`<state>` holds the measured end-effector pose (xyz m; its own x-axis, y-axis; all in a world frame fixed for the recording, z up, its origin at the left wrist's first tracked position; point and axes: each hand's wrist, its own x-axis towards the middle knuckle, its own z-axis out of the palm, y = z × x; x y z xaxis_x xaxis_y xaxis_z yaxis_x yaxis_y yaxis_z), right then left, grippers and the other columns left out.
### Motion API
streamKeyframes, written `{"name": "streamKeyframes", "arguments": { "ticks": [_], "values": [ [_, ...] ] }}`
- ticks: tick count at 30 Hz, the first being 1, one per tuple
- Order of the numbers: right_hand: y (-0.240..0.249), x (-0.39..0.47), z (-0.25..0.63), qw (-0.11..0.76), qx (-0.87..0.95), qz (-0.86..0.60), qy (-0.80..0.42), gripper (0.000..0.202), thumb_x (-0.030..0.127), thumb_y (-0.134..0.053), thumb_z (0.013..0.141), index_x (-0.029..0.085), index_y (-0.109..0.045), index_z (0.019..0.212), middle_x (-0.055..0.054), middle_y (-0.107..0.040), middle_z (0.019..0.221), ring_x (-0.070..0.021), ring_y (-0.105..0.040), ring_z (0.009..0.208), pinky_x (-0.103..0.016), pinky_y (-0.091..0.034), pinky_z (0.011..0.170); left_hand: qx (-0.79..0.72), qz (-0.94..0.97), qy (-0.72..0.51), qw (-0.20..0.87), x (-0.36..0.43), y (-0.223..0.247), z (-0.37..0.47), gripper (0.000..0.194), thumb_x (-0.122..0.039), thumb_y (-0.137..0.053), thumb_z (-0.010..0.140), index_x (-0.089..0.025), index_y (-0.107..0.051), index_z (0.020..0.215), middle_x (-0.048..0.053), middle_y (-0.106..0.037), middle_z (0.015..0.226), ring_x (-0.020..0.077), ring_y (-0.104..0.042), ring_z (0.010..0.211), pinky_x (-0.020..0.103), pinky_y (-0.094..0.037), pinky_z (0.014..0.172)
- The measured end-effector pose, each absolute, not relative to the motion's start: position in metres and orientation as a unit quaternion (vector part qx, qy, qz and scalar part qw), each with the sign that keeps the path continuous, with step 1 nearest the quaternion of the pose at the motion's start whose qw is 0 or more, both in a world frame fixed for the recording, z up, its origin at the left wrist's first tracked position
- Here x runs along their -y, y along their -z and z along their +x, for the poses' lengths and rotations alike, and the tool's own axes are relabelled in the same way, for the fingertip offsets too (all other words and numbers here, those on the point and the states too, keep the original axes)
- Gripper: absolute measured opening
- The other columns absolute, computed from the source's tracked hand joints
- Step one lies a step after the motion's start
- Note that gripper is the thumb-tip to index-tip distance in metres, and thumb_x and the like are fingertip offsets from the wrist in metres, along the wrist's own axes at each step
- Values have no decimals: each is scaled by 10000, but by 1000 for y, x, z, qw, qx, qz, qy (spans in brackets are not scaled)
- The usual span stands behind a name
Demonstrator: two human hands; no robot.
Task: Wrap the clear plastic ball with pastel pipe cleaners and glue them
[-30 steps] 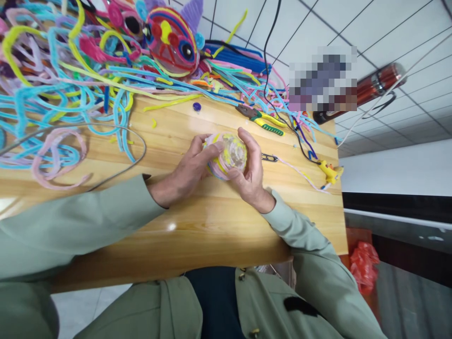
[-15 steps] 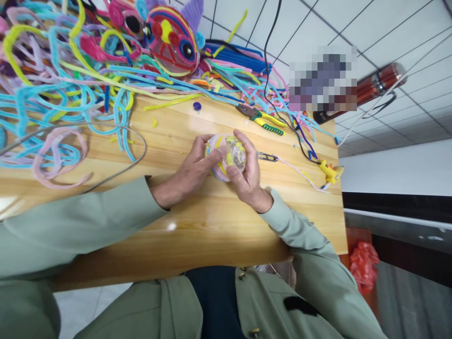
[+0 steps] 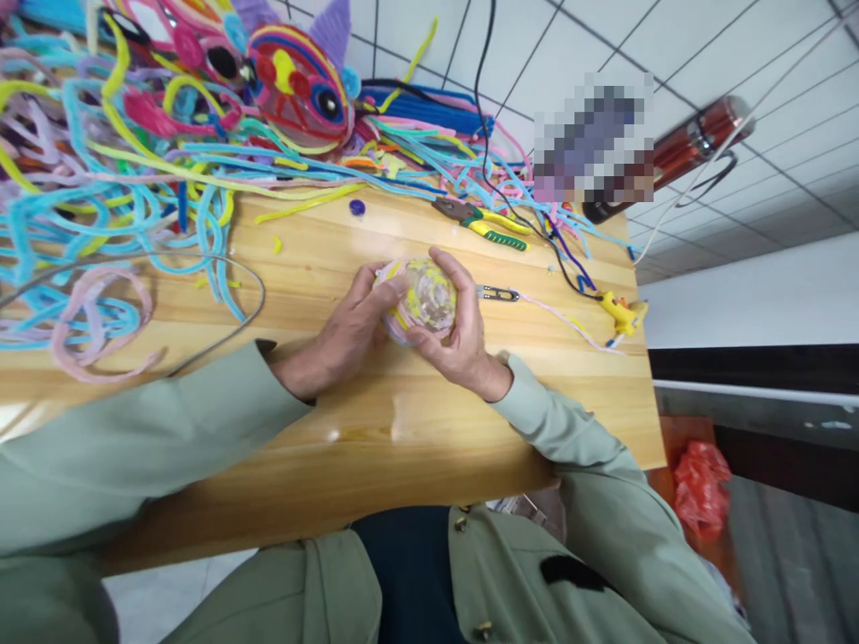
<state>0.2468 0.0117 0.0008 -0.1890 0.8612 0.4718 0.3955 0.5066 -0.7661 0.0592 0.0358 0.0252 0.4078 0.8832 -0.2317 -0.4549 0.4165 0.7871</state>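
Observation:
A round, partly see-through piece (image 3: 428, 300), wrapped with pink, yellow and pale blue fuzzy strands, is held above the wooden table between both hands. My left hand (image 3: 345, 331) grips its left side, the thumb lying over the top edge. Around the right side curl the fingers of my right hand (image 3: 466, 331), with the thumb at the lower edge. Just right of that hand lies a pair of small thread snips (image 3: 497, 293). Pliers (image 3: 483, 222) with yellow and green handles rest farther back. The underside of the round piece is hidden by the hands.
Tangled pipe cleaners (image 3: 121, 206) cover the left and back of the table (image 3: 335, 465). Among them stands a colourful mask-like figure (image 3: 301, 89). A yellow glue gun (image 3: 621, 313) sits at the right edge, its black cord running back. A red thermos (image 3: 698, 139) is behind.
Both hands have tilted the round piece, so more of its clear face shows. The whole view has shifted slightly; the things on the table keep their places.

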Motion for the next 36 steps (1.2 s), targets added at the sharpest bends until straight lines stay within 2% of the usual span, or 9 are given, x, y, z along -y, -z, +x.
{"name": "streamKeyframes", "arguments": {
  "ticks": [4, 8, 14, 19, 22, 26, 31, 36],
  "values": [
    [1, -10, 244, 500, 704, -443, -242, 1154, 913, -738, 866, 286, -292, 1728, -187, -432, 1776, -418, -450, 1665, -689, -396, 1391, -255, 308, -398, 826, -38, -35, 60, 369, -513, -758, 1011, -212, -730, 1222, 48, -813, 1228, 342, -732, 1357, 410, -641, 1068],
    [0, -7, 240, 517, 688, -445, -247, 1169, 902, -781, 840, 293, -311, 1722, -183, -458, 1758, -417, -480, 1644, -687, -412, 1385, -237, 268, -401, 843, -37, -37, 59, 320, -485, -759, 1018, -233, -784, 1215, 47, -846, 1218, 336, -767, 1339, 417, -669, 1085],
    [-5, -4, 236, 513, 695, -438, -249, 1007, 863, -671, 952, 274, -356, 1706, -176, -497, 1745, -382, -492, 1647, -673, -422, 1383, -251, 223, -381, 861, -40, -27, 53, 370, -485, -706, 1045, -192, -799, 1250, 61, -860, 1252, 274, -816, 1182, 334, -703, 952],
    [-3, -5, 237, 521, 709, -419, -226, 878, 800, -586, 1030, 275, -378, 1702, -168, -508, 1744, -361, -468, 1669, -650, -414, 1393, -271, 222, -382, 855, -41, -30, 53, 364, -511, -743, 1008, -219, -786, 1220, 63, -858, 1261, 328, -763, 1341, 401, -693, 1049],
    [-3, -5, 238, 535, 706, -395, -243, 833, 770, -577, 1043, 312, -388, 1713, -142, -494, 1772, -368, -466, 1674, -672, -415, 1395, -309, 239, -375, 841, -41, -34, 54, 390, -568, -759, 971, -234, -777, 1171, 70, -853, 1273, 364, -735, 1386, 452, -700, 1048],
    [-5, -5, 240, 516, 701, -419, -259, 831, 789, -598, 1013, 395, -405, 1719, -57, -501, 1795, -336, -461, 1690, -569, -447, 1420, -357, 261, -359, 822, -42, -38, 54, 389, -611, -741, 943, -279, -776, 1144, 45, -849, 1295, 378, -722, 1395, 477, -710, 1013],
    [-5, -5, 239, 539, 667, -398, -325, 886, 803, -601, 1021, 291, -423, 1722, -130, -498, 1800, -359, -558, 1623, -568, -516, 1371, -368, 246, -350, 825, -44, -42, 54, 452, -620, -844, 834, -250, -785, 1088, 54, -864, 1225, 380, -785, 1253, 491, -732, 957],
    [-9, -6, 239, 532, 637, -408, -380, 961, 855, -593, 1003, 227, -425, 1711, -159, -542, 1758, -343, -604, 1582, -549, -547, 1342, -344, 251, -344, 837, -45, -44, 54, 448, -630, -817, 865, -254, -775, 1106, 71, -869, 1160, 404, -795, 1238, 543, -733, 961]
  ]
}}
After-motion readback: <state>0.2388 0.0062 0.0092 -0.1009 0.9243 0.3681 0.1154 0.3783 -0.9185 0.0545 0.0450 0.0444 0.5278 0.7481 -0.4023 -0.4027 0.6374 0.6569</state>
